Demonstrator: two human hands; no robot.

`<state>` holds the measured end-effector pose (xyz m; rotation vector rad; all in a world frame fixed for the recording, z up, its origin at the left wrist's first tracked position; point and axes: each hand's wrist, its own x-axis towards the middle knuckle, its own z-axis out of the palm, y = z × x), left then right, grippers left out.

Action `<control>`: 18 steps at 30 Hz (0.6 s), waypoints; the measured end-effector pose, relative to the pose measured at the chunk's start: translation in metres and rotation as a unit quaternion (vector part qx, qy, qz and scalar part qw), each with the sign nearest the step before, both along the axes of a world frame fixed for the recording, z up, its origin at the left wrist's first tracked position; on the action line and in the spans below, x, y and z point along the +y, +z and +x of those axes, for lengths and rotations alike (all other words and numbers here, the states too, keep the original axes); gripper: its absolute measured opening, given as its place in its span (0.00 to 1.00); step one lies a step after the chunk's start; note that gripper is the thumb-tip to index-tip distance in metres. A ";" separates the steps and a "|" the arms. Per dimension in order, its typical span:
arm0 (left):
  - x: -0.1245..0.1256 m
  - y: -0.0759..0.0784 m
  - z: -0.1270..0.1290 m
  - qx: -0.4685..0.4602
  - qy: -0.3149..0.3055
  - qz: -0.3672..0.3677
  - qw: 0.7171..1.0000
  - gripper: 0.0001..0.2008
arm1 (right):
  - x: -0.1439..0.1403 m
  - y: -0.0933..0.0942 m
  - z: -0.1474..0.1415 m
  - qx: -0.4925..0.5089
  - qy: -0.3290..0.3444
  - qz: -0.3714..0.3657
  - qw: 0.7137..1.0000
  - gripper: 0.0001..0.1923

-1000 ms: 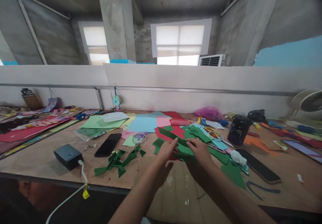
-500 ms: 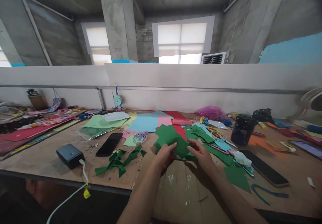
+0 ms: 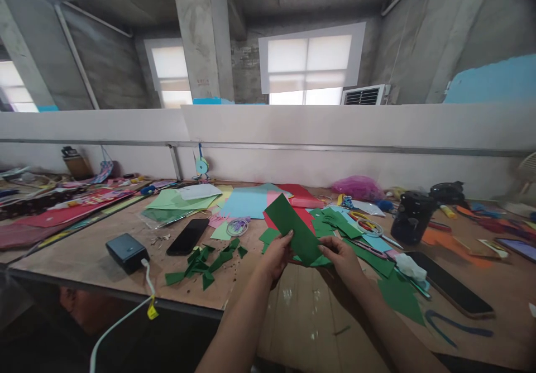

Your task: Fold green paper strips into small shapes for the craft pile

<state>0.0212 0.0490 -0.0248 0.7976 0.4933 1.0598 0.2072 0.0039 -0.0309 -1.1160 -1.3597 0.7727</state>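
Observation:
Between my hands is a strip of green paper, slanting up to the left above the near edge of the table. My left hand pinches its lower left edge, the thumb lying on the front. On the other side my right hand is closed on the lower right corner. More green paper shows behind and below the strip, partly hidden by it. To the left lie small folded green paper scraps. Several cut green pieces rest beyond my right hand, with pink-handled scissors close by.
Coloured paper sheets cover the back of the table. A black phone and a dark power adapter with a white cable stand left. On the right are a black cup, a crumpled white tissue and another phone.
The green paper between my hands has gone from a broad jagged-edged shape to a straight-edged slanting strip. The view has shifted slightly to the left.

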 end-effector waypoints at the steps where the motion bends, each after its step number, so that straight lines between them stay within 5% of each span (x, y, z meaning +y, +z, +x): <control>1: 0.000 0.000 0.000 -0.001 0.000 -0.001 1.000 0.16 | 0.000 -0.001 0.000 0.006 0.002 0.000 1.000 0.14; 18: -0.004 0.005 -0.001 0.000 -0.009 -0.007 1.000 0.18 | 0.001 -0.001 0.002 0.016 -0.011 -0.013 1.000 0.18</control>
